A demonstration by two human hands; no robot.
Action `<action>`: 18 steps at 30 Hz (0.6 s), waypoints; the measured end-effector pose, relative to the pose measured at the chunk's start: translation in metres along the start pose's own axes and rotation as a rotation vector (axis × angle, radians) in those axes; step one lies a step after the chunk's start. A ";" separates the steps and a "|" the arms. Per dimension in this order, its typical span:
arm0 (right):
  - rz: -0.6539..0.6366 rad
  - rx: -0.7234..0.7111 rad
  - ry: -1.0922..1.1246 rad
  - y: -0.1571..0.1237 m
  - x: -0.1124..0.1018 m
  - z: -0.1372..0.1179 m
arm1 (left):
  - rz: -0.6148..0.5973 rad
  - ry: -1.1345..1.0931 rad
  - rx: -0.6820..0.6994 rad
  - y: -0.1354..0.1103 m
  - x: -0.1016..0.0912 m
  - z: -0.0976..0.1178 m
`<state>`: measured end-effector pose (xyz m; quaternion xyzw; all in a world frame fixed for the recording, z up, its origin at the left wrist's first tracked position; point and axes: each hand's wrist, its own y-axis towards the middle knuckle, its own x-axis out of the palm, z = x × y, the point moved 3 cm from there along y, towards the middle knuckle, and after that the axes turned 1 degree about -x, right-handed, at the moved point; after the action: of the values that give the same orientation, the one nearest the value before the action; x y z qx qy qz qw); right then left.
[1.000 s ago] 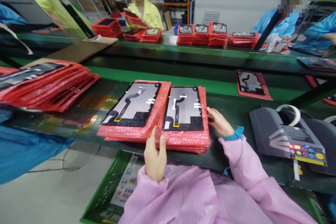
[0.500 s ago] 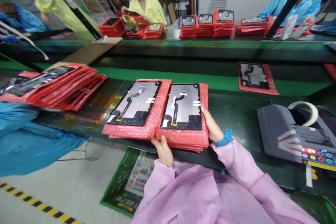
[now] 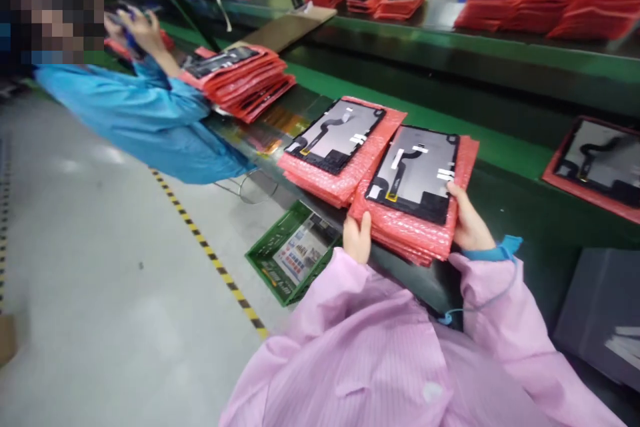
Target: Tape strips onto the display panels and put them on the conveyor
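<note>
A tablet screen panel (image 3: 415,170) with grey back, black frame and dark ribbon cable lies face down on a stack of red bubble-wrap bags (image 3: 400,235). My left hand (image 3: 357,238) grips the near left corner of this stack, thumb on top and fingers hidden underneath. At the right edge, my right hand (image 3: 469,221) holds the stack, its thumb by the panel's side and the other fingers mostly out of sight. A second screen panel (image 3: 340,133) tops the neighbouring red bag stack (image 3: 320,185), which touches mine on the left.
Further left stands a taller red bag pile (image 3: 250,90) beside a co-worker in a blue sleeve (image 3: 135,117). Another bagged panel (image 3: 605,157) lies at right, beyond a grey machine (image 3: 600,313). A green crate (image 3: 257,257) sits below the bench edge. More stacks (image 3: 493,3) line the back shelf.
The view has swung left and down, bringing more floor and the blue-clad co-worker into sight. Both my hands stay on the same stack.
</note>
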<state>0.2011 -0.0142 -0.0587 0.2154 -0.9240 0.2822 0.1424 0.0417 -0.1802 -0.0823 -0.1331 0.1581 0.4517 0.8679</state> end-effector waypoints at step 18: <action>0.662 -0.294 -0.711 0.021 -0.112 -0.079 | -0.245 -0.349 -0.096 0.000 -0.001 -0.027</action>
<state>0.2994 0.0835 -0.0482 -0.0288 -0.9640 0.0883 -0.2492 0.0365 -0.1912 -0.1069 -0.1123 -0.0336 0.3659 0.9232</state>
